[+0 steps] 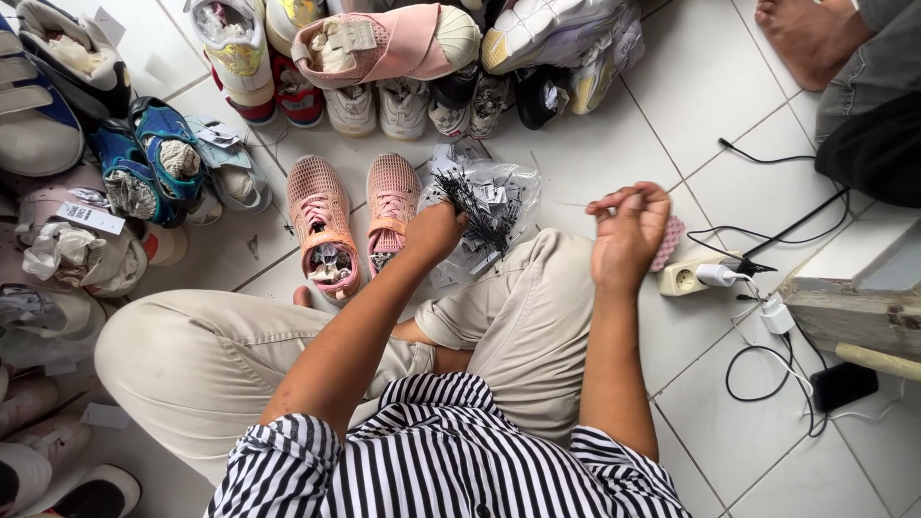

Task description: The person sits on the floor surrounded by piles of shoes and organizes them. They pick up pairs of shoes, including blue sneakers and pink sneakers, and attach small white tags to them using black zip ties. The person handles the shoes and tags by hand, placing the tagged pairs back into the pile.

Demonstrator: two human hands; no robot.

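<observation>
Head view showed the left hand (434, 230) dipped, closed, into the plastic bag (489, 206) of black ties just beside the pink shoes (350, 225), while the right hand (628, 230) pinched one thin tie; pulling singly should avoid tangles.

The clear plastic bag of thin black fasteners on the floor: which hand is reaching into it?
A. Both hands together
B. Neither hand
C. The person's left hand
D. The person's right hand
C. The left hand is at the clear plastic bag of thin black fasteners, next to the pair of pink mesh sneakers, while the right hand is raised apart from it, fingers pinched together.
</observation>
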